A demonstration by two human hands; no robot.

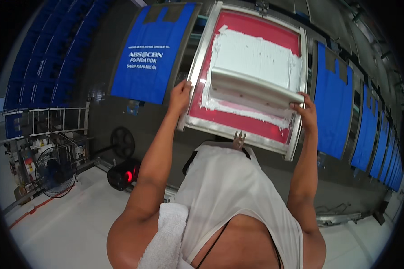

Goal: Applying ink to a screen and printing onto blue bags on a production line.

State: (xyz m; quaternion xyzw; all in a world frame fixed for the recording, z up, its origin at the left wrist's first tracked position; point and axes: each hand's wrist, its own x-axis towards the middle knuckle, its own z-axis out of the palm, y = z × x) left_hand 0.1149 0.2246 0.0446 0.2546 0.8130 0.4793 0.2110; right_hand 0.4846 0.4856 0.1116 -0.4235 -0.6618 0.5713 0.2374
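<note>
A silver screen-printing frame (pixel 205 42) with red mesh (pixel 238 21) lies in front of me. Thick white ink (pixel 256 51) covers much of the mesh, with ragged streaks around its edges. Across the ink rests a long metal squeegee (pixel 256 88), tilted a little down to the right. The fingers of my right hand (pixel 306 112) are closed on its right end, beside the frame's right rail. My left hand (pixel 180 96) is closed on the frame's left rail. What lies under the frame is hidden.
Blue printed fabric panels (pixel 150 83) lie on boards to the left and right (pixel 334 103). More blue pieces hang at far left (pixel 45 58). A black fan (pixel 56 171), a handwheel (pixel 122 142) and a red-lit black device (pixel 123 175) stand lower left. A metal clamp (pixel 239 140) sits at the frame's near edge.
</note>
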